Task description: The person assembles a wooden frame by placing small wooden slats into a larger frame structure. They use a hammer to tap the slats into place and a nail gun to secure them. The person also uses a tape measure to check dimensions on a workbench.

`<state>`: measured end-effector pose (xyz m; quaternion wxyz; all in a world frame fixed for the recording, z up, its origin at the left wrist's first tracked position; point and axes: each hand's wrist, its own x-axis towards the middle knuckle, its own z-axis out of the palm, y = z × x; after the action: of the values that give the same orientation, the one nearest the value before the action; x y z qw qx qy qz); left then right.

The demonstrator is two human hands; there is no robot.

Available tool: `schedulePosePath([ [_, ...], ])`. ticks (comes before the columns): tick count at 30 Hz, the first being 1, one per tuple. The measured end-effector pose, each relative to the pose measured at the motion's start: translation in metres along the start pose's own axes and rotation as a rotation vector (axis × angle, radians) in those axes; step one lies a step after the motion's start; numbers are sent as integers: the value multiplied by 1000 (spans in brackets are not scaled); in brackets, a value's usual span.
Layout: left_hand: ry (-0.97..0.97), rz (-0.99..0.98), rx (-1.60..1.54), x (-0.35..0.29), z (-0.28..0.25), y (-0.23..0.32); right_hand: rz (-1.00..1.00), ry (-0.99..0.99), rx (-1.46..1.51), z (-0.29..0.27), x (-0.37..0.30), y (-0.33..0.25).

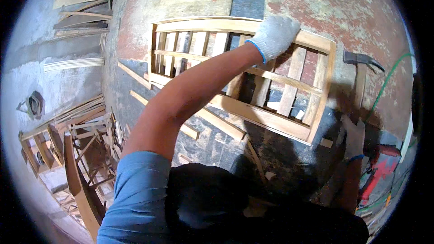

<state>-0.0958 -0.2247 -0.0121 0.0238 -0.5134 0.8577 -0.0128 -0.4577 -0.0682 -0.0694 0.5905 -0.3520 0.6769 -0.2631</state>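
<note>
Two gloved hands show in the head view, each in a pale knit glove with a blue cuff. The left hand (275,39) reaches in on a bare forearm (203,92) from a blue sleeve (141,190), crossing above a slatted wooden frame (284,80). Its fingers are bent close together over the frame's far rail, right of that rail's middle, so the hand is closed on the wood rather than spread. The right hand (353,136) is lower and to the right, just beside the frame's near right corner, deep in shadow. It seems to be closed around the lower end of a hammer (360,81), though the dark makes the exact grip of the fingers hard to read. The hammer's handle points away from the person, its long axis nearly upright in the view; the dark head sits crosswise at the far end, with the tapering claw toward the right. The frame lies flat in the middle of a worn, patchy work surface (181,0), its long axis running left to right and dipping toward the right end. Its slats run crosswise, and one thin strip runs lengthwise between the two long rails. Loose wood strips (221,124) lie near its close side; a red tool (377,176) and a green hose (388,79) lie at the right.
</note>
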Motion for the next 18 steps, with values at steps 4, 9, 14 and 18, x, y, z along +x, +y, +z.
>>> schedulePosePath([
  [4, -4, 9, -48, -4, -6, -5, 15, 25, -86, -12, 11, 24],
  [9, 80, 28, -86, -7, -8, -7, 52, 13, -64, 2, -2, 9],
  [14, 117, 75, -81, -6, -4, -1, 83, 1, -76, -5, -7, -1],
  [18, 78, 35, 100, -5, -1, 0, 96, -88, 70, -1, -16, -16],
])
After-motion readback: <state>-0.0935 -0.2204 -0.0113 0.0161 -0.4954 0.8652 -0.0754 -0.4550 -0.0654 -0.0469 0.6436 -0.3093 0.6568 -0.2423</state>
